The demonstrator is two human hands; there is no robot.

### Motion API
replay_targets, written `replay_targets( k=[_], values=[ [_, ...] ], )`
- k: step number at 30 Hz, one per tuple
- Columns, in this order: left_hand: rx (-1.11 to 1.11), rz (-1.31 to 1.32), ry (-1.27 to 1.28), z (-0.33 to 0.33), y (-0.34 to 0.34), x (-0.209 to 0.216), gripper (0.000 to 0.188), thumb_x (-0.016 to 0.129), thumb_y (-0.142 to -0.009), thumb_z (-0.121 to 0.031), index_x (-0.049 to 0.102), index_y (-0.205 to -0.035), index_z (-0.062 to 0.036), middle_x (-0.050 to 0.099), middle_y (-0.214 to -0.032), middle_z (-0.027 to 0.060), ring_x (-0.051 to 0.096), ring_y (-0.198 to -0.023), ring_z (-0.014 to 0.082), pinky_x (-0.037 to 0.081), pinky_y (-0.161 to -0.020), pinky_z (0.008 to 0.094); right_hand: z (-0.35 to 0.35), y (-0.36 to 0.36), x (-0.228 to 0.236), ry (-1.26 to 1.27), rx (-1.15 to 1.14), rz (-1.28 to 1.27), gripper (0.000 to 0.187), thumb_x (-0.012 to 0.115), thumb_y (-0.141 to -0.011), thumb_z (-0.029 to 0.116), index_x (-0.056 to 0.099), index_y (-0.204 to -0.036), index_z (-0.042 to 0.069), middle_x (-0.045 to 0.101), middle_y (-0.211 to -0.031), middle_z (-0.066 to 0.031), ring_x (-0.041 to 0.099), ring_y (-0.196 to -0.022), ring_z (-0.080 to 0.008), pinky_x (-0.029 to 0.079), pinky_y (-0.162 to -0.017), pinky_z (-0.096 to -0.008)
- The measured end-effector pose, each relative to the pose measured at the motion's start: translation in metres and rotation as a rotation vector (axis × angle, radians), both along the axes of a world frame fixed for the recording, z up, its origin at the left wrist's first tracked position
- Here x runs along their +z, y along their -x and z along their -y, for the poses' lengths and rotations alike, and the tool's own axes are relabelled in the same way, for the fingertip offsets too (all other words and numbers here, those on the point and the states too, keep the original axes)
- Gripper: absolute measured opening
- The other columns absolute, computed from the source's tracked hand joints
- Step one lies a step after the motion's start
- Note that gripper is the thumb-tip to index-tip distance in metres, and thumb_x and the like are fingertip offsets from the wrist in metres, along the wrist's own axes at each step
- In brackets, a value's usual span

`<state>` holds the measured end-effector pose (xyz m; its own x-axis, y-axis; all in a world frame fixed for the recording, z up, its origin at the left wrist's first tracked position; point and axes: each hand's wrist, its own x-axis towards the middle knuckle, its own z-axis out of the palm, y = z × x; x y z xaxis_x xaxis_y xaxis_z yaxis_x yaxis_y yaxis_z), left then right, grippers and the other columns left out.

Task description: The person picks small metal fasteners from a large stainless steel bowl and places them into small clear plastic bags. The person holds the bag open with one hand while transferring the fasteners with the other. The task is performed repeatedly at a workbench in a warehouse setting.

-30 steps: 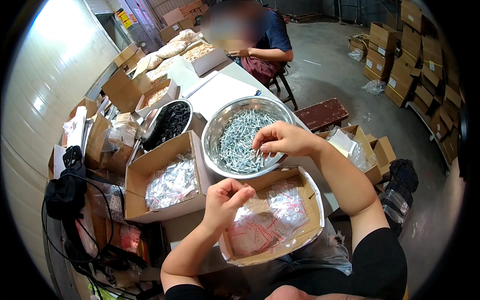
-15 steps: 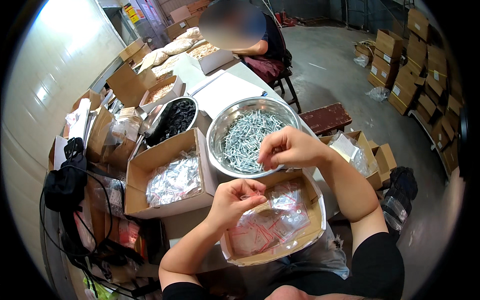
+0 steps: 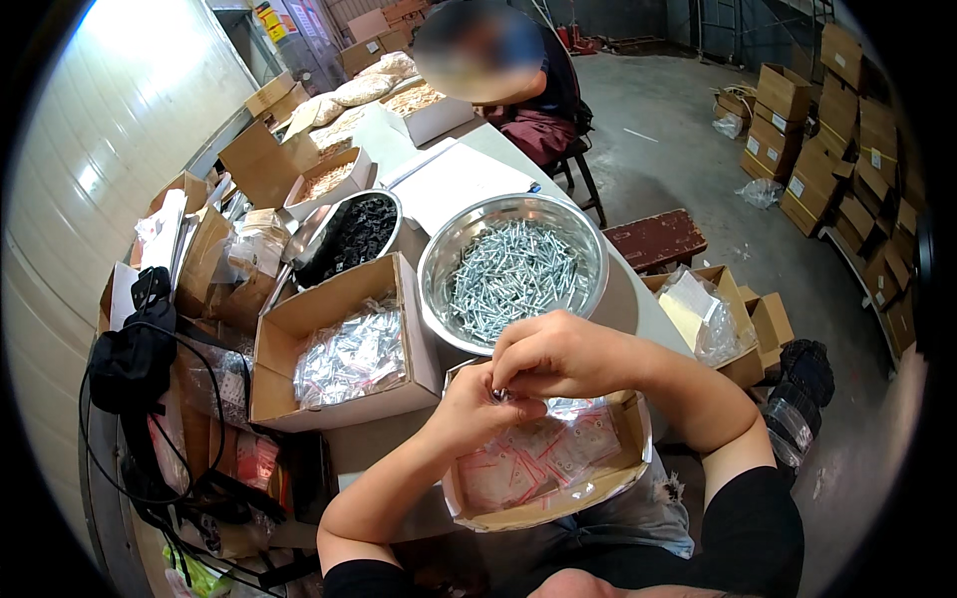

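Note:
My left hand (image 3: 473, 411) is closed in a pinch over the open cardboard box in my lap, on what looks like a small clear zip bag, mostly hidden by the fingers. From above, my right hand (image 3: 560, 356) meets it with bent, closed fingertips; what they hold is hidden. A small metallic glint shows between the hands. Below them, the lap box (image 3: 638, 446) holds several flat clear bags with red edges (image 3: 533, 458), some with small round washers inside. Just beyond my hands is a steel bowl (image 3: 431, 299) heaped with silvery screws (image 3: 513, 279).
Left of the bowl stands a cardboard box (image 3: 274, 364) of filled clear bags. Behind it are a metal bowl of black parts (image 3: 359, 234) and white paper (image 3: 464, 179). A co-worker (image 3: 553, 90) sits at the table's far end. A brown bench (image 3: 656, 239) and stacked cartons (image 3: 817, 179) stand right.
My right hand has moved down and left from the bowl's near rim to my left hand, and their fingertips now meet. The whole view has shifted slightly.

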<state>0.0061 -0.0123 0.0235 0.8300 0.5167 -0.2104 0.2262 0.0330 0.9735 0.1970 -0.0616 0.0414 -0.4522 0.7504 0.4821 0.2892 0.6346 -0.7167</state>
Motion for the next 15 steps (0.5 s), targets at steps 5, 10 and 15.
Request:
replay_targets(
  k=[5,10,15],
  values=[
    [0.01,0.118,-0.076,-0.004,0.002,-0.017,0.026,0.074,-0.078,-0.001,0.067,-0.103,0.0004,0.068,-0.097,0.0039,0.061,-0.09,0.0085,0.05,-0.08,0.0257,0.004,0.0,0.011,0.136,0.035,0.024,0.015,0.071,-0.075,0.002,0.067,-0.09,0.003,0.058,-0.094,-0.0099,0.062,-0.077,-0.0227,0.052,-0.069,-0.0305],
    [-0.007,0.141,-0.021,-0.002,0.001,-0.01,0.038,0.077,-0.078,-0.002,0.062,-0.112,0.0004,0.065,-0.103,0.0044,0.061,-0.097,0.0121,0.049,-0.088,0.0288,0.002,-0.003,0.01,0.182,0.042,-0.11,0.02,0.071,-0.075,0.005,0.068,-0.094,0.006,0.056,-0.102,-0.0106,0.06,-0.086,-0.0229,0.05,-0.078,-0.032],
    [-0.18,0.231,0.273,-0.015,0.011,-0.022,0.046,0.076,-0.084,-0.017,0.054,-0.12,0.0006,0.061,-0.11,0.0049,0.058,-0.105,0.013,0.048,-0.091,0.0305,-0.002,-0.009,0.005,-0.133,0.058,0.165,0.02,0.072,-0.076,0.008,0.067,-0.095,0.005,0.053,-0.112,-0.0131,0.052,-0.104,-0.0294,0.044,-0.091,-0.0397]
  ],
)
